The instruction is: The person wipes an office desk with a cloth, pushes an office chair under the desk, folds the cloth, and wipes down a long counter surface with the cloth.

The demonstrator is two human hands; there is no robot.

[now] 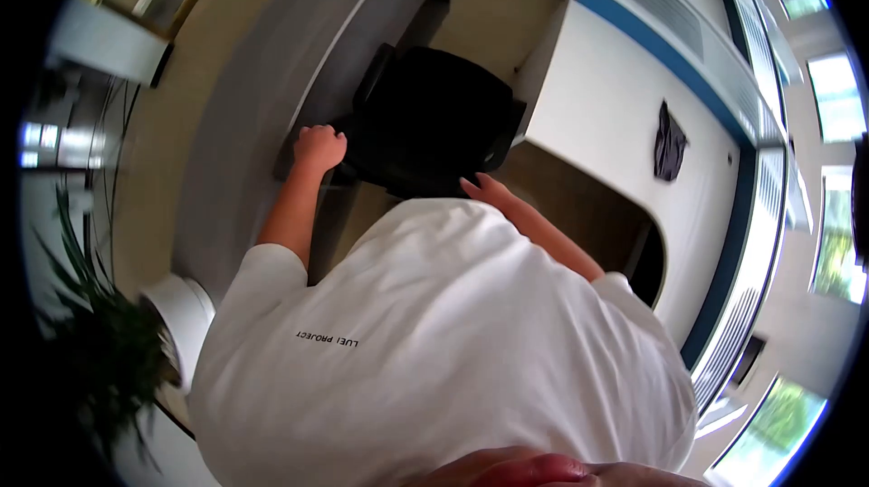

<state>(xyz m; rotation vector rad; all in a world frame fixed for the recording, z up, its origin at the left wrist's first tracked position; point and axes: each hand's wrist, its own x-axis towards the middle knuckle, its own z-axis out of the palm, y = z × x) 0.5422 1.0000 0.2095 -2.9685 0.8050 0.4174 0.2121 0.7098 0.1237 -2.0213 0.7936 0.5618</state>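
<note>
A black office chair [439, 111] stands ahead of me, between a grey desk panel and a white desk. My left hand [319, 148] is closed with curled fingers, beside the chair's left side and close to the panel edge; what lies inside the fist is hidden. By the chair's near right edge is my right hand [489, 189], thumb and a finger stretched apart, the rest out of sight behind my shirt. I cannot tell whether it touches the chair. My white T-shirt [453, 306] fills the lower middle of the view.
The grey desk panel [244, 116] runs along the left. On the right, the white desk [602, 89] has a dark crumpled cloth or bag [669, 143] on it. A potted plant [100, 351] in a white pot [187, 315] stands at lower left. Windows [840, 233] line the far right.
</note>
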